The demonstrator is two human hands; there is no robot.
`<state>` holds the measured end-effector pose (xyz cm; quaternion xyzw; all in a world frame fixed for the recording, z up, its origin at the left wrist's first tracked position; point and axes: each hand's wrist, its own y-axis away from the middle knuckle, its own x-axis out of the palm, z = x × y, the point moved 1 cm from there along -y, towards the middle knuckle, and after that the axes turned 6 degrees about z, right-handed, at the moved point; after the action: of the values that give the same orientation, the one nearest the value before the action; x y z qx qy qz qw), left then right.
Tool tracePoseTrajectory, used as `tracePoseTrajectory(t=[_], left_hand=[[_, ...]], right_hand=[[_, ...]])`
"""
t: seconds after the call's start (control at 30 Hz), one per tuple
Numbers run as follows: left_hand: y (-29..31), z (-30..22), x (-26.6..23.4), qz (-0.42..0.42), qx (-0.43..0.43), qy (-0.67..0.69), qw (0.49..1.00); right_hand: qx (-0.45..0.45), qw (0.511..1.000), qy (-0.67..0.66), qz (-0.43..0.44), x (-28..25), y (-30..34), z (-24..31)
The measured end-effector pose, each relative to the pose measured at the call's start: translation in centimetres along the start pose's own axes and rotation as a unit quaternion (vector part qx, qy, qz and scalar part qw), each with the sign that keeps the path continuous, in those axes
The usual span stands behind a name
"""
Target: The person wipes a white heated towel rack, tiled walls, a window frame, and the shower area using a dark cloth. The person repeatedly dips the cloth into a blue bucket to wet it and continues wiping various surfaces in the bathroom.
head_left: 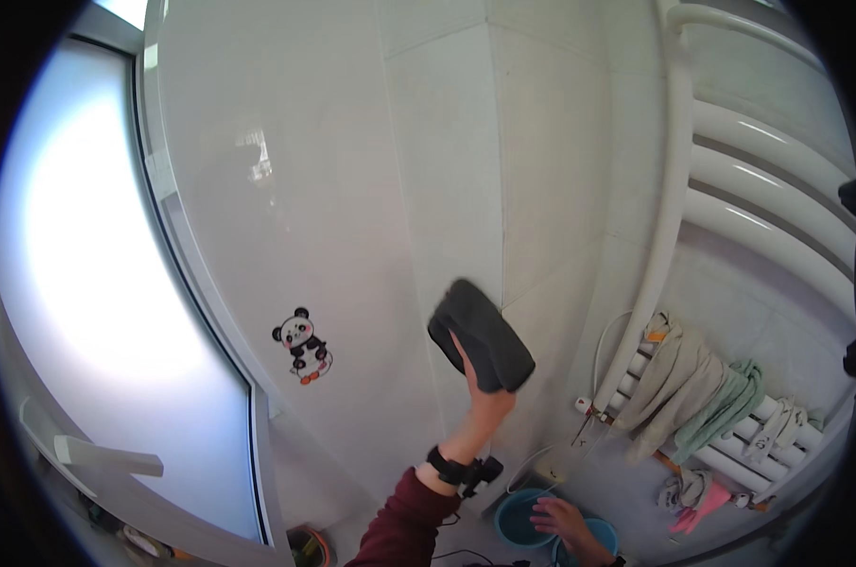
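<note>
Left hand (pixel 490 401) is raised mid-frame, dark grey cloth (pixel 484 338) gripped — right hand (pixel 562 522) is held unclenched at lower right.

1 maroon left sleeve (pixel 401 522), 1 black wrist strap (pixel 444 465) with 1 boxy black module (pixel 484 474), 1 dark right wristband (pixel 619 561)

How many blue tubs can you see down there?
2. The left tub is partly behind the right hand; the right tub is partly behind it too. Others could be hidden.
</note>
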<state>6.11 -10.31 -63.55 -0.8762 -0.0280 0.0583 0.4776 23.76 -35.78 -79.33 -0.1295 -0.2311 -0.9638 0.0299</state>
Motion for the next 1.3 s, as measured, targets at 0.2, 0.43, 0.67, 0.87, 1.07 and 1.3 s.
tracePoseTrajectory(t=[0.2, 0.43, 0.67, 0.87, 1.07, 1.3], left_hand=[[-20.2, -8.4, -5.1, -0.014, 0.194, -0.143, 0.97], [-46.2, -20.9, -8.2, -0.104, 0.399, -0.263, 0.872], [-58.6, -27.7, -11.1, -0.105, 0.016, -0.052, 0.993], [-52.9, -22.9, -13.4, -0.096, 0.121, -0.154, 0.976], [-42.9, -17.5, -14.2, -0.058, 0.222, -0.285, 0.931], [-26.5, -4.4, -10.7, -0.054, 0.14, -0.313, 0.938]], right_hand=[[-0.013, 0.999, -0.032, -0.037, -2.0, -1.4, -2.1], [-0.018, 0.995, -0.068, -0.075, -4.4, -2.7, -4.5], [-0.055, 0.984, -0.107, -0.133, -4.5, -2.2, -4.3], [-0.036, 0.983, -0.116, -0.14, -5.5, -0.7, -4.5], [0.003, 0.995, -0.043, -0.091, -4.6, -0.3, -4.7], [0.03, 0.998, -0.017, -0.061, -4.1, 0.4, -4.3]])
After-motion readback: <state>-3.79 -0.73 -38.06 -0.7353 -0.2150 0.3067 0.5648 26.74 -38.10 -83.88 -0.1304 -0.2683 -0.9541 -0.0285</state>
